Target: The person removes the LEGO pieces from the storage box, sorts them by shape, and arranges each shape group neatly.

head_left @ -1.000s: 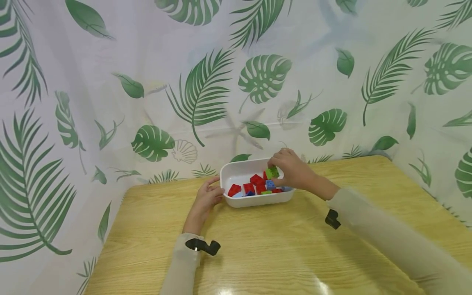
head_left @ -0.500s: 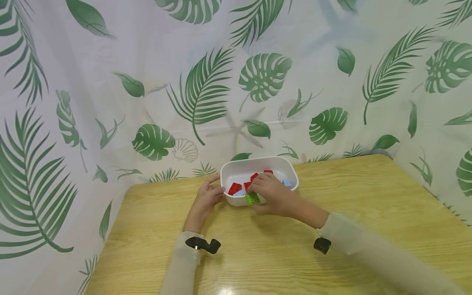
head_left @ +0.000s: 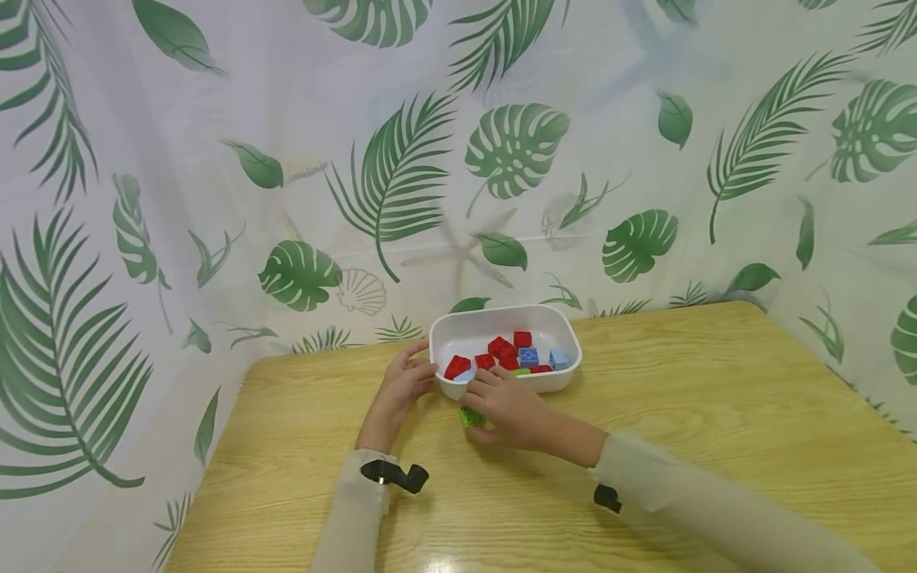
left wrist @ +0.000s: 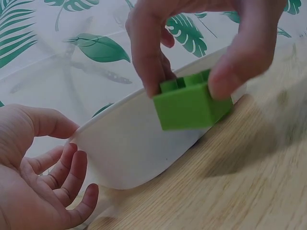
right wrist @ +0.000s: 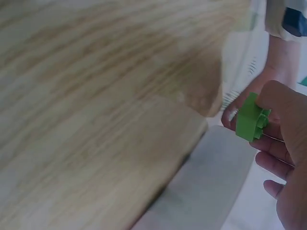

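A green toy building brick (left wrist: 184, 112) is pinched between the thumb and fingers of my right hand (head_left: 510, 410), just in front of the white box. Its studs face up in the left wrist view, and it hangs over the wooden table. My left hand (head_left: 403, 388) holds the left end of the white box (head_left: 566, 382), the thumb right at the rim and the other fingers curled by the outer wall. Inside the box lie several red bricks (head_left: 499, 346), a blue brick (head_left: 528, 357), light blue pieces (head_left: 557, 359) and another green piece (head_left: 520, 372), partly behind my right hand.
The wooden table (head_left: 501, 509) stretches in front of the box and to both sides. Close behind the box hangs a white curtain (head_left: 430, 72) with a green leaf print. Black camera mounts (head_left: 394, 475) sit on both wrists.
My right hand has carried the green brick from above the box's right side, leftward and toward me, over the front rim to low in front. The left hand has stayed at the box.
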Available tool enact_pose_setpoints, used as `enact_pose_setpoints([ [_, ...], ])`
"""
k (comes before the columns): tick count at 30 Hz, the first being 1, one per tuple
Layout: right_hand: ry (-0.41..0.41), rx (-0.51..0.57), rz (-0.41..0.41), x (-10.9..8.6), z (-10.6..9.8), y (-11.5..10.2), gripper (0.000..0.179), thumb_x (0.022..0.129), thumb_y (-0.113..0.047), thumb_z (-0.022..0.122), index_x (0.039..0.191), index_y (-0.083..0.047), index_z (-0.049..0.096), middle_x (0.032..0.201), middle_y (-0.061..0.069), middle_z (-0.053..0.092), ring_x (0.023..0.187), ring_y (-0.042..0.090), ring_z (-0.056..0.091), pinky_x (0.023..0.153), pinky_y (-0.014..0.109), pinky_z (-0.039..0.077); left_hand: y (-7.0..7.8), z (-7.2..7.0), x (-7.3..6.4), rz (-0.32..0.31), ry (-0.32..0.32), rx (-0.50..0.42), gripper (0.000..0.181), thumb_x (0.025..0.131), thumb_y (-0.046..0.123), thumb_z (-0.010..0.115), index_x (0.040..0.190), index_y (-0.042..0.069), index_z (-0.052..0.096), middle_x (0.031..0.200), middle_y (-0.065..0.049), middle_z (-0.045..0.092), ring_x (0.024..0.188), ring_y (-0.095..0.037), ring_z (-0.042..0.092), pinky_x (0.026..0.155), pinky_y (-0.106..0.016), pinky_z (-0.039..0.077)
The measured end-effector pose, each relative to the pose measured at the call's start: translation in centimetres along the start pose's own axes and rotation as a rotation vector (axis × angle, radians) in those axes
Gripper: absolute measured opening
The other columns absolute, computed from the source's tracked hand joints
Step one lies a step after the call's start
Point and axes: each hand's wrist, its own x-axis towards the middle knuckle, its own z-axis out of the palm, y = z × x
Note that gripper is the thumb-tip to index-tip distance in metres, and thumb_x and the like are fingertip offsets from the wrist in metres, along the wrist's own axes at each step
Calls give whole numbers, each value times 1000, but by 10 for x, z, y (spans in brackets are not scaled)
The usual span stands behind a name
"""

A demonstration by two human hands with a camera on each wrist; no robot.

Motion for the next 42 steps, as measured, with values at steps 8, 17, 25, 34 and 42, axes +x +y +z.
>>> enact_pose_setpoints([
  [8,-27,-80,-34,5,11,-2,30,83,-41,79,101,-16,73,95,-2,69,93,17,59,88,33,49,0,1,-1,3,-8,1,54,94,-1,62,146,5,49,99,-3,60,80,-12,60,78,-28,53],
  [17,-60,-122,-38,6,19,-1,30,85,-43,78,98,-16,74,94,-2,69,93,18,57,87,34,49,2,1,-1,5,-1,-9,53,94,-1,63,145,6,50,99,-3,60,80,-12,60,77,-28,53],
  [25,-102,-105,-1,6,21,-1,30,87,-42,75,101,-16,75,95,-2,69,94,17,57,88,34,48,0,1,0,11,-9,-9,54,94,0,63,146,6,51,104,-8,63,79,-10,61,78,-29,52],
  [34,-121,-87,10,5,22,-3,30,88,-43,74,102,-16,75,94,-2,68,93,17,56,87,35,47,-1,0,-1,7,-16,-10,53,94,-1,62,146,4,49,106,-11,64,77,-10,62,76,-28,53],
  [42,-94,-97,4,7,21,-2,32,85,-43,76,103,-17,77,93,-3,70,93,17,57,88,34,46,-1,-1,0,2,-8,1,53,95,0,62,146,4,49,113,-15,64,81,-11,63,78,-28,54],
])
